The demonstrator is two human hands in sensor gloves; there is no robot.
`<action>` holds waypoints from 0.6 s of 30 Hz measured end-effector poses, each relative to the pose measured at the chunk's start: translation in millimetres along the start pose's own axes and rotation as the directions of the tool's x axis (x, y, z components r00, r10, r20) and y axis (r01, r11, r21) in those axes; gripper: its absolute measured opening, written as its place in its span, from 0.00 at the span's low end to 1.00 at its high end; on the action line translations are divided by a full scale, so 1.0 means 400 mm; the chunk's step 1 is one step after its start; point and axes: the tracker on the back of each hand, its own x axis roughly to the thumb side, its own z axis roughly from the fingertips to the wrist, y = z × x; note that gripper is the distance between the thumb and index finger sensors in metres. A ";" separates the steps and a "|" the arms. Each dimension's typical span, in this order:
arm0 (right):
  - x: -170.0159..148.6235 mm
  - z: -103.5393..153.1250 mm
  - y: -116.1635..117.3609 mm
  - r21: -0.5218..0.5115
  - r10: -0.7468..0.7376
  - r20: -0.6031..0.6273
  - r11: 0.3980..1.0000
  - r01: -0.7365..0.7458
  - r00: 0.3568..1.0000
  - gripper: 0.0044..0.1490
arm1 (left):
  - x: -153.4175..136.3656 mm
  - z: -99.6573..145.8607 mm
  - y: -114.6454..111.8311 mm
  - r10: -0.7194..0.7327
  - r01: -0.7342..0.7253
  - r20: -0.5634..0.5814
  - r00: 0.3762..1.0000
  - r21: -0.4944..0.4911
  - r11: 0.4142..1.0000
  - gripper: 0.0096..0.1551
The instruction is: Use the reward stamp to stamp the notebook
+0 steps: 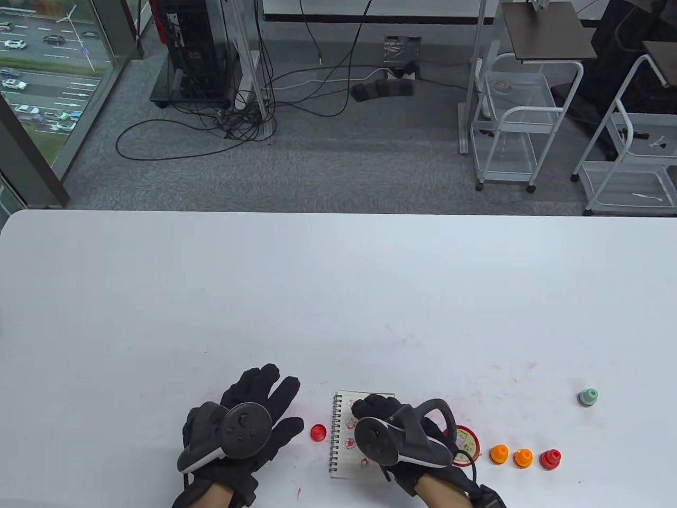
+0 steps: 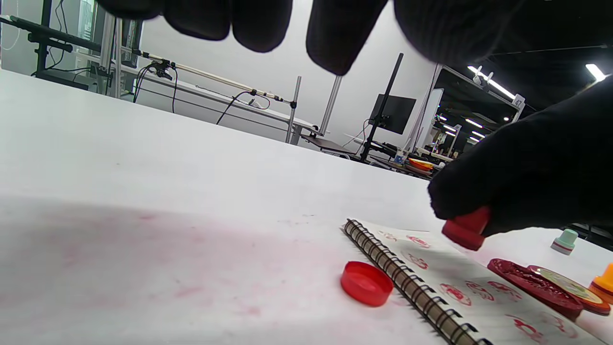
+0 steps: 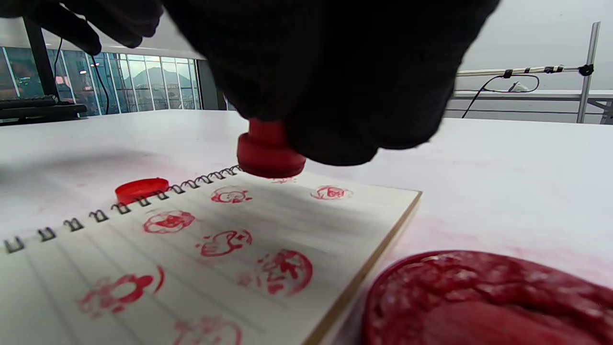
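Note:
A small spiral notebook (image 1: 346,444) lies near the table's front edge, its lined page (image 3: 201,249) marked with several red stamp prints. My right hand (image 1: 381,418) is over the notebook and grips a red stamp (image 3: 268,152) face down, just above the page's far part near the spiral; it also shows in the left wrist view (image 2: 467,229). My left hand (image 1: 254,413) rests flat and empty on the table left of the notebook, fingers spread. A red stamp cap (image 1: 317,433) lies between my left hand and the notebook.
A round red ink pad (image 1: 468,444) sits just right of the notebook, close under my right wrist. Two orange stamps (image 1: 499,454) (image 1: 522,457), a red stamp (image 1: 550,459) and a green stamp (image 1: 587,397) stand further right. Pink ink smears mark the tabletop.

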 end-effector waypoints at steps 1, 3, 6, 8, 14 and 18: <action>0.002 -0.004 0.004 0.002 0.008 0.000 1.000 -0.008 1.000 0.29 | 0.000 0.000 0.000 0.000 0.000 0.000 1.000 0.001 1.000 0.45; 0.006 -0.011 0.011 0.009 0.061 0.006 0.998 -0.061 0.998 0.29 | 0.000 0.000 0.002 -0.002 0.002 0.000 1.000 0.002 1.000 0.45; 0.009 -0.016 0.021 0.021 0.079 0.010 0.997 -0.080 0.997 0.28 | 0.000 -0.001 0.002 -0.002 0.002 0.002 1.000 0.002 1.000 0.45; 0.010 -0.019 0.030 0.025 0.078 0.016 0.997 -0.078 0.997 0.28 | 0.001 -0.001 0.002 -0.004 0.004 0.003 1.000 0.000 1.000 0.45; 0.025 -0.027 0.042 0.030 0.128 0.012 0.991 -0.128 0.992 0.27 | -0.003 -0.004 -0.002 0.006 -0.006 -0.007 1.000 -0.024 1.000 0.45; 0.040 -0.048 0.038 0.049 0.173 -0.022 0.984 -0.172 0.985 0.27 | -0.007 -0.006 -0.005 0.007 -0.007 -0.012 1.000 -0.037 0.999 0.44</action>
